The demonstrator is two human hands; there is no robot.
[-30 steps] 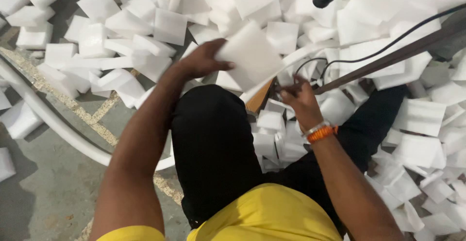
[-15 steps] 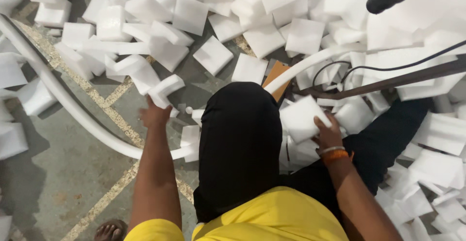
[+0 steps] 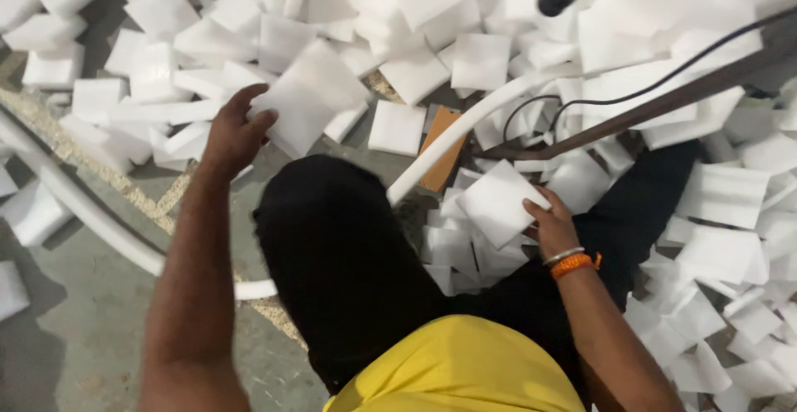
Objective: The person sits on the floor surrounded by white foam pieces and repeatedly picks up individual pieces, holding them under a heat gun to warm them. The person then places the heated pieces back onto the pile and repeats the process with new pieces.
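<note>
I see matt white foam squares [image 3: 309,103], a smooth white plastic pipe [image 3: 465,134], and a rough grey concrete floor [image 3: 75,345].

**Left hand swung back up to the foam pile**

Half a second earlier the left hand [image 3: 232,134] was low beside the curved white tube [image 3: 91,217]; it rose to the heap and gripped a large white foam square [image 3: 307,100] by its edge. The right hand [image 3: 552,229], which had lain flat on a foam piece, lifted that piece [image 3: 498,204] slightly and tilted it. The camera view shifted slightly right.
</note>
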